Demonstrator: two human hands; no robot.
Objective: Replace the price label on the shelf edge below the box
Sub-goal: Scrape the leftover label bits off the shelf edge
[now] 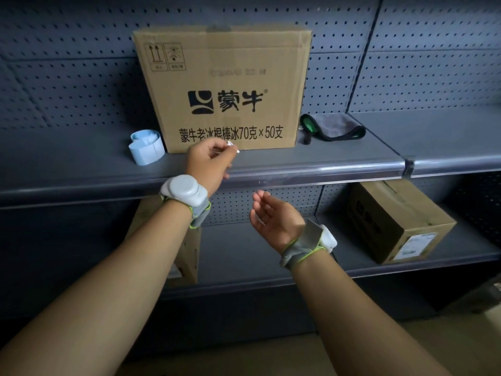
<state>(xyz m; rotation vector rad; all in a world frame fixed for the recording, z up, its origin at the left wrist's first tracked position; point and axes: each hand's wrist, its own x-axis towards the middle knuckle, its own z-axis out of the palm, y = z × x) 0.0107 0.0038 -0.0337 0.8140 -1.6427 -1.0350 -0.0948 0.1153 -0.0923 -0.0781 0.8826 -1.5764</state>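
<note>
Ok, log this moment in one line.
left hand: pinching small white scrap | right hand: open, empty | label roll: beside box

box on the upper shelf, hands before its edge

the box (pixel 222 88) stood on the shelf (pixel 325 161), a label roll (pixel 146 149) just left of it and a cloth (pixel 333 128) just right. the left hand (pixel 210 161) was before the box's foot, the right hand (pixel 273 215) lower, below the shelf edge (pixel 311 175). another box (pixel 395 221) sat on the shelf beneath, to the right.
</note>
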